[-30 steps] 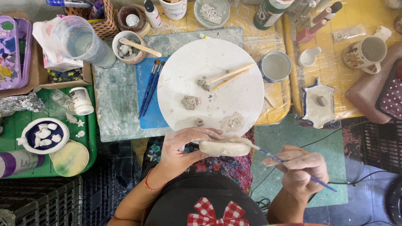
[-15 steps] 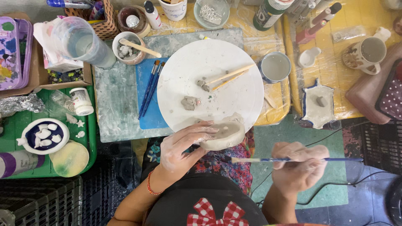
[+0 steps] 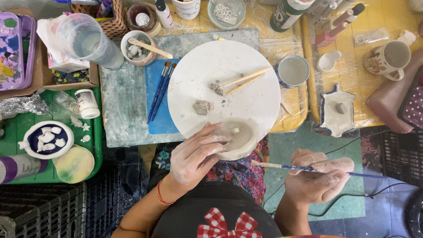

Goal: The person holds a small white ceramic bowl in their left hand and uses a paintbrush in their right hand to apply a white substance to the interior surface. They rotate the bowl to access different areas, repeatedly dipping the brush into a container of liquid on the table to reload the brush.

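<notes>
My left hand (image 3: 196,154), smeared with clay, holds a small shallow clay bowl (image 3: 238,137) tilted at the near edge of a round white board (image 3: 224,83). A little clay lump lies inside the bowl. My right hand (image 3: 315,178) grips a thin blue-handled brush (image 3: 304,168), which lies level with its bristle tip pointing left, just below the bowl. On the board lie a grey clay lump (image 3: 202,107) and two wooden sticks (image 3: 240,80) beside smaller clay bits.
Two blue brushes (image 3: 159,90) lie on a blue mat left of the board. A bowl with a wooden spoon (image 3: 139,47), a plastic water jar (image 3: 88,39), a cup of grey water (image 3: 292,70), a mug (image 3: 392,55) and a green tray (image 3: 17,132) surround it.
My left hand has turned the clay bowl so its hollow faces up. My right hand has shifted the brush from slanting down-right to level, tip near the bowl.
</notes>
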